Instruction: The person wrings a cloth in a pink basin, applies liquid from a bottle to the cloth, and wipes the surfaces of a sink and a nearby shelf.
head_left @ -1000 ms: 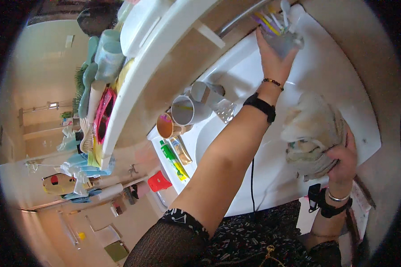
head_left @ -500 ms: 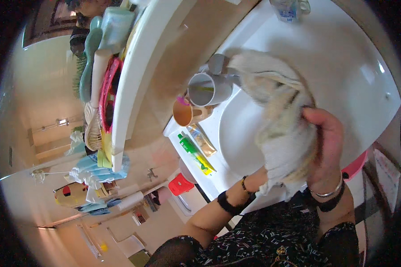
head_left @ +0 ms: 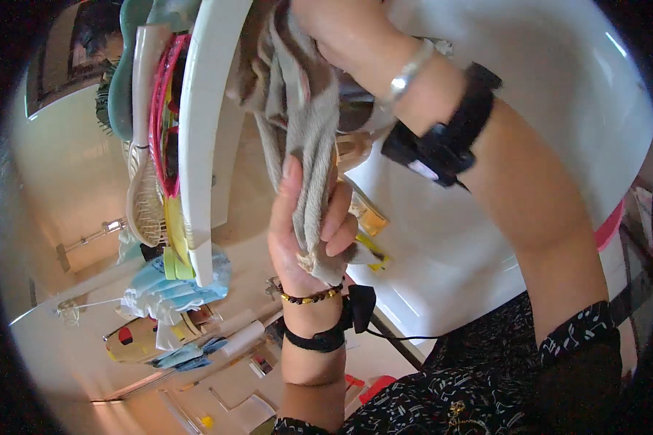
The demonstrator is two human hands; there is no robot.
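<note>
A greyish-white cloth (head_left: 308, 116), gathered into long folds, hangs between my two hands above the left side of the washbasin. My left hand (head_left: 290, 232) is closed round its lower end, with thumb and fingers pressing the folds. Up at the top of the view, my right hand (head_left: 341, 29) grips the upper part of the cloth; its fingertips are mostly hidden. My right forearm crosses over the white basin (head_left: 559, 87). Behind the cloth and my hands, cups are mostly covered, and a tan cup (head_left: 354, 148) shows in part.
A gold tube (head_left: 368, 215) and a yellow-green tube (head_left: 376, 254) lie on the basin's left edge. On the left, a white shelf (head_left: 202, 145) carries a pale hairbrush (head_left: 144, 196) and a pink-rimmed item (head_left: 165, 109). Light-blue face masks (head_left: 167, 286) hang below it.
Both hands have moved up and left with the cloth, from over the basin towards the shelf. The cloth is now stretched lengthwise between them, and it and my arms cover most of the cups.
</note>
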